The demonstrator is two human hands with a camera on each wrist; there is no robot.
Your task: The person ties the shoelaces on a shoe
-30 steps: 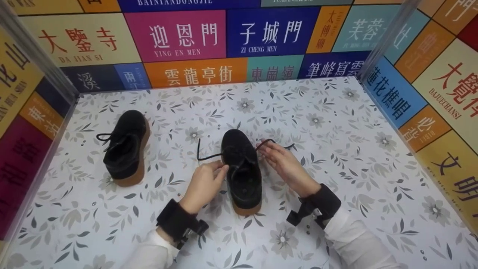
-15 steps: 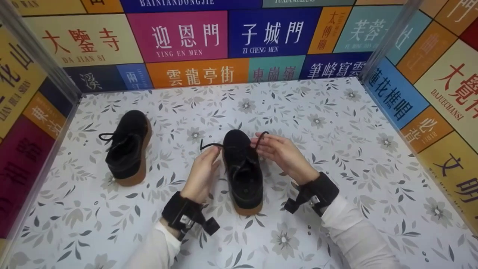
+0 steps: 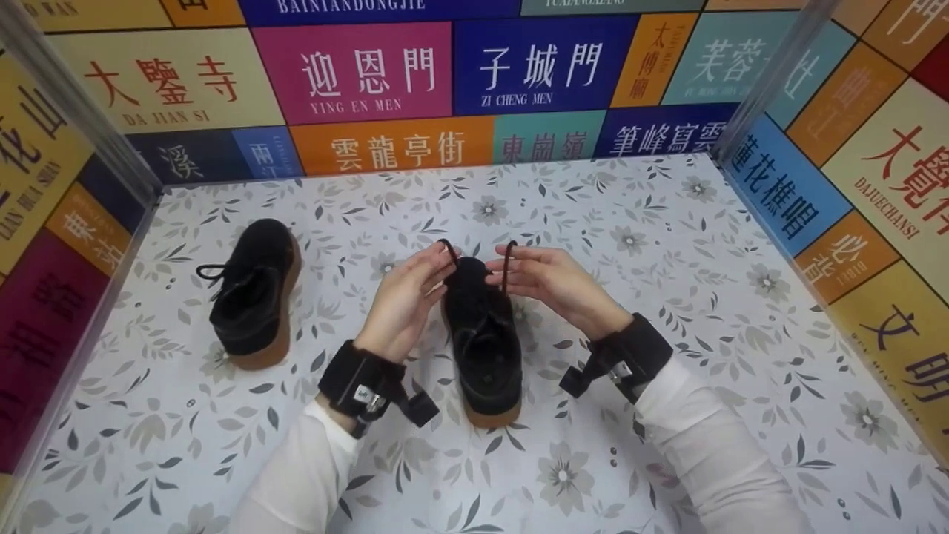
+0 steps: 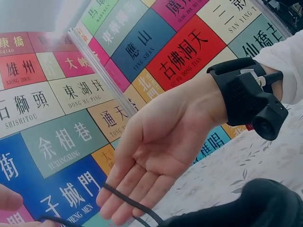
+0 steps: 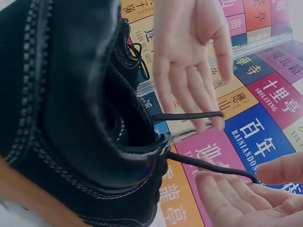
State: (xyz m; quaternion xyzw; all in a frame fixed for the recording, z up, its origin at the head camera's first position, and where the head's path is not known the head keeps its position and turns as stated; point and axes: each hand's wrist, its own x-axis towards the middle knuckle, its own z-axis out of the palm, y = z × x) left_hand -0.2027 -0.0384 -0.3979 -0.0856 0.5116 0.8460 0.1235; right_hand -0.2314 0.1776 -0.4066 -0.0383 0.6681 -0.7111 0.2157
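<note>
Your left hand (image 3: pixel 402 295) is hovering just left of the black shoe (image 3: pixel 485 348), and your right hand (image 3: pixel 560 288) is facing it across the toe; in the head view neither is sitting clearly nearer. The shoe is standing on the tabletop (image 3: pixel 415 204) between them, its long axis running near to far, toe pointing away and slightly left. The left lace (image 3: pixel 451 254) and right lace (image 3: pixel 507 268) are rising beside the toe, one at each hand. A second shoe (image 3: pixel 256 289) is standing well apart to the left.

From the left wrist, your right palm is showing, fingers straight, the right lace lying across them unpinched.

From the right wrist, your left fingers are extending straight, thumb apart, the left lace crossing them; the right lace is running between your right thumb and fingers, with no visible pinch.
</note>
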